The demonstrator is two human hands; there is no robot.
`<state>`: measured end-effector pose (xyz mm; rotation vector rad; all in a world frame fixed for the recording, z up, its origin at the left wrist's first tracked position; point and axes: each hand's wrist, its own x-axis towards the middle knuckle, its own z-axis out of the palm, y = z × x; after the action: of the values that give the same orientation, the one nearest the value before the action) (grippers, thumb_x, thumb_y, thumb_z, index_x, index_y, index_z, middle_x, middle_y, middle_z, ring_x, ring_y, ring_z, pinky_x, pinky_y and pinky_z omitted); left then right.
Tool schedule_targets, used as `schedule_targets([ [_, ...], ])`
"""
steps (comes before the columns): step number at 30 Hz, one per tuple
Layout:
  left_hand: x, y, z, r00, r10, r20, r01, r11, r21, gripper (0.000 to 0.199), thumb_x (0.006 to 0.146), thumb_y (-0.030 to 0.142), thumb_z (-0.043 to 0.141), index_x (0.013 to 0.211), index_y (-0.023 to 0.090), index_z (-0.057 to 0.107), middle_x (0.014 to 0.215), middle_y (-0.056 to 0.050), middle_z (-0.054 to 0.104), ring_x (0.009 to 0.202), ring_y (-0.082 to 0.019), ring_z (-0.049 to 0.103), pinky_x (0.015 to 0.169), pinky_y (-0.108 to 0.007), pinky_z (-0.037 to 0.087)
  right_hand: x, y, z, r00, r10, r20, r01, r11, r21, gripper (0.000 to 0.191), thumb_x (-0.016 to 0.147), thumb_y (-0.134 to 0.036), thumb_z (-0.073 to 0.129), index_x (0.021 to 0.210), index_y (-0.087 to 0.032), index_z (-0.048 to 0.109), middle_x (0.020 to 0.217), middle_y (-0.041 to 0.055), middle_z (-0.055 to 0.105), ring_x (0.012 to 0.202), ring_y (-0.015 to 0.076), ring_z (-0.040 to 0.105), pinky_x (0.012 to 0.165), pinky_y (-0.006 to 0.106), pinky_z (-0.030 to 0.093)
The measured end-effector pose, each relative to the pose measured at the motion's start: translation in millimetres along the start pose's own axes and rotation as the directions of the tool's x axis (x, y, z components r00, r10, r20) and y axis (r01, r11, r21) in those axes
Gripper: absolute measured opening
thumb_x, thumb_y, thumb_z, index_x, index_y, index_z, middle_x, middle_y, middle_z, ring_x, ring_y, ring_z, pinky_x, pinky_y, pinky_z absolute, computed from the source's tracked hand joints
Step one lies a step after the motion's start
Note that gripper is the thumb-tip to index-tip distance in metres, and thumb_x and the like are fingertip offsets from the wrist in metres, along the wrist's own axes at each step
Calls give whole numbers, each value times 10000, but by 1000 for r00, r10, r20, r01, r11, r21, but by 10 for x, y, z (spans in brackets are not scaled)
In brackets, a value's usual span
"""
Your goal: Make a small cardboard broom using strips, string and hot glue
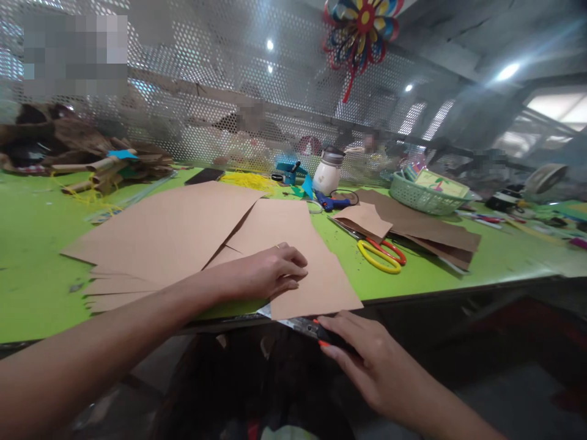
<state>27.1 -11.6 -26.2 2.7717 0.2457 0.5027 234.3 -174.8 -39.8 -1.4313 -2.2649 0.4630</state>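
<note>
My left hand (279, 269) rests on a sheet of light brown paper (312, 232) with its fingers curled and the thumb near them, holding it down. The sheet's front corner reaches past the table edge. Below that corner, my right hand (362, 348) is closed around the black and orange handles of a pair of scissors (302, 325). Their metal blades point left at the sheet's lower edge, partly hidden under the paper. To the left of my left hand lies a stack of larger brown paper sheets (169, 232), with several cut layers fanned at its lower left.
Yellow and red-handled scissors (380, 255) lie right of the sheet beside dark brown paper (422, 223). Behind are a blue glue gun (332, 201), a white bottle (327, 172), a phone (205, 176) and a green basket (426, 197). The green table's front edge (458, 282) runs before me.
</note>
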Motion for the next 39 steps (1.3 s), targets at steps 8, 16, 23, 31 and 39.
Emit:
schedule_targets([
  [8, -23, 5, 27, 999, -2, -33, 1, 1000, -17, 230, 945, 208, 473, 1021, 169, 687, 1095, -131, 634, 1030, -216, 559, 930, -351, 414, -202, -140, -17, 992, -80, 100, 70, 993, 99, 289, 852, -239, 650, 1140, -226, 674, 1016, 68, 745, 930, 209, 704, 825, 251, 558],
  [16, -20, 146, -45, 998, -46, -31, 48, 997, 57, 213, 927, 187, 458, 925, 173, 671, 1069, -116, 641, 1001, -222, 557, 931, -354, 406, 63, 468, -513, 926, 259, -274, -196, 951, 237, 304, 878, -381, 595, 1111, -205, 682, 1016, 70, 748, 889, 221, 705, 778, 312, 573],
  [23, -68, 164, -54, 992, -118, -46, 124, 972, 200, 248, 858, 407, 590, 979, 205, 667, 1154, -134, 606, 1085, -303, 537, 919, -409, 415, 1052, 1284, -749, 836, 280, -471, -281, 957, 72, 324, 839, -376, 604, 1019, -127, 708, 827, 74, 729, 743, 219, 664, 697, 350, 530],
  [31, -49, 170, -74, 965, -260, -20, 260, 953, 156, 475, 788, 483, 661, 1187, 229, 610, 1217, -143, 569, 1093, -336, 524, 904, -448, 430, 1771, 1399, -532, 888, 243, -390, -279, 959, -38, 225, 908, -307, 609, 1064, -147, 632, 1128, 79, 641, 1030, 227, 610, 900, 452, 485],
  [39, -58, 177, -71, 929, -368, -45, 364, 928, -85, 696, 707, 324, 756, 1350, 294, 491, 1286, -84, 491, 1159, -284, 503, 992, -404, 427, 1253, 944, -562, 988, 147, -40, -137, 972, 193, 202, 818, -334, 665, 931, -177, 725, 879, 51, 705, 838, 212, 611, 748, 321, 461],
])
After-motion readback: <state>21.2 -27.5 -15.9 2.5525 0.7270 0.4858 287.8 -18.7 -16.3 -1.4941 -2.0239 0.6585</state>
